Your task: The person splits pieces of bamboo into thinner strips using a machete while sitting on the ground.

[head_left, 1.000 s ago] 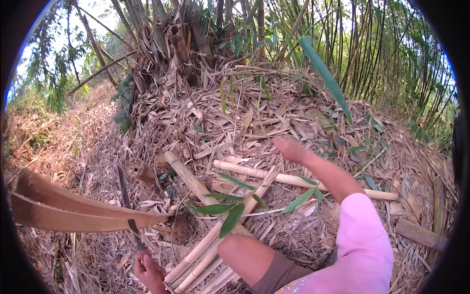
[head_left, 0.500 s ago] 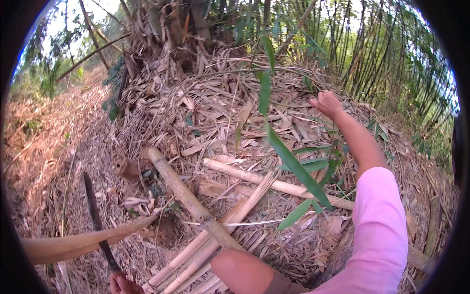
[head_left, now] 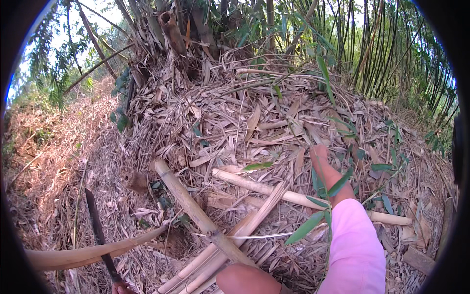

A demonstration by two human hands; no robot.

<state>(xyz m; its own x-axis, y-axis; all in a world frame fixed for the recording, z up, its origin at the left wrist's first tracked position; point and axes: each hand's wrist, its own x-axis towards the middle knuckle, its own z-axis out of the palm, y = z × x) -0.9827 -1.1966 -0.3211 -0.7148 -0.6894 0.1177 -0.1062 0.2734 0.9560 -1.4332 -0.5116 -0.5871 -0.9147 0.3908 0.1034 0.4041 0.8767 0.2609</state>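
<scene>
Bamboo clump (head_left: 196, 29) fills the top of the view: thick dry culms, one cut stump with an open end, green stems behind on the right. Below it a mound of dry sheaths and leaf litter (head_left: 235, 117) slopes down toward the person, pale tan and grey.

Cut bamboo poles (head_left: 196, 210) lie on the litter at centre. One thick pole runs diagonally from upper left to lower right, dull tan-green with a visible node. A paler, thinner pole (head_left: 274, 188) crosses behind it toward the right. Several split pale lengths fan out from bottom centre.

Curved dry sheath (head_left: 83, 252) at lower left, tan, lying just in front of the blade.

Long dark blade (head_left: 98, 230) (machete type, narrow, near-black, matte) stands steeply at lower left, tip up and leaning left, over bare litter. Handle end goes down to the left hand (head_left: 122, 288) at the bottom edge. Only a sliver of that hand shows, at the handle; grip can't be judged from this.

Right hand (head_left: 320, 157) is stretched forward past a pink sleeve (head_left: 355, 250), resting among litter just beyond the paler pole. Fingers are buried or foreshortened; can't tell if clenched or loose. Green leaf sprigs (head_left: 323, 215) cross the forearm.
</scene>
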